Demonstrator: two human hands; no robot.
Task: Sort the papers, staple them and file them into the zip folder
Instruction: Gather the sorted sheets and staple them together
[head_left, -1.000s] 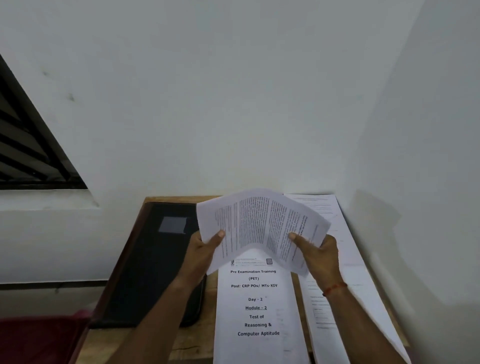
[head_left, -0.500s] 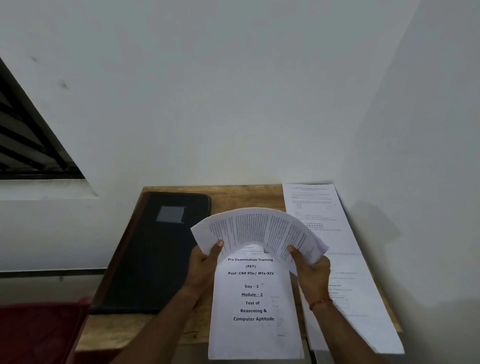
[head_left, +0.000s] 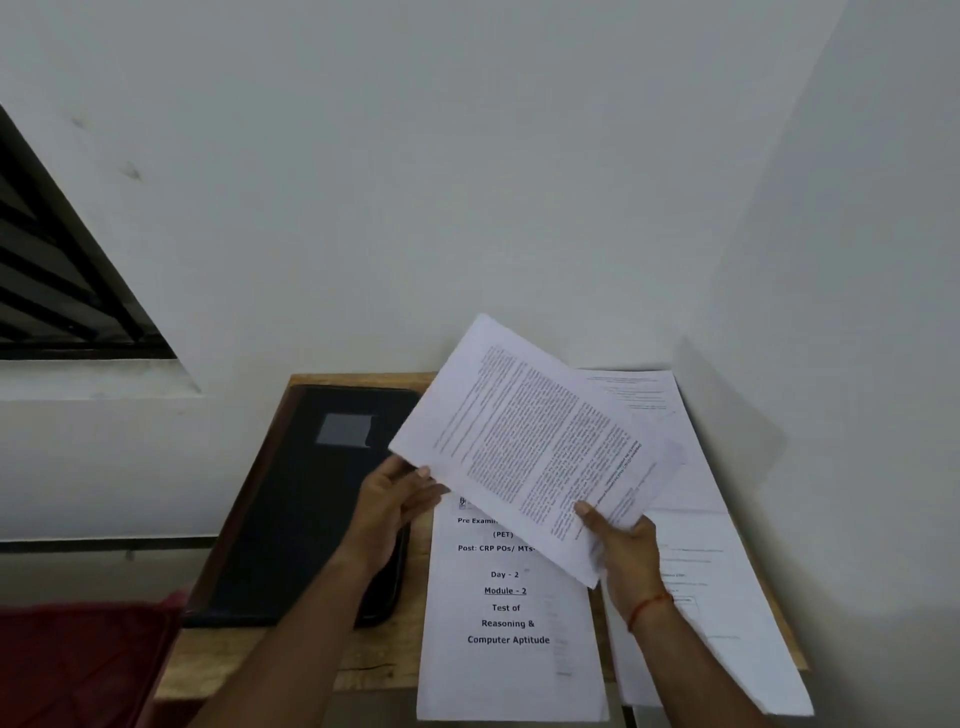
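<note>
White wall (head_left: 519, 182) fills most of it, a barred window (head_left: 52, 291) off left; below, the wooden tabletop (head_left: 374, 660) sits tucked into the corner; the black zip folder (head_left: 301, 519) lies flat and closed on its left side; beside that, a title-page stack (head_left: 509, 665) reading "Test of Reasoning & Computer Aptitude" overhangs the near edge; more printed sheets (head_left: 727, 597) lie along the right; and up in the air above them, tilted, the held sheaf (head_left: 530, 441); right hand (head_left: 628, 556) pinches its near edge, thumb on top; left hand (head_left: 395, 506) is at the near-left corner, fingers fairly straight; pinching or just touching, I cannot tell; an orange thread (head_left: 647, 608) circles the right wrist.
</note>
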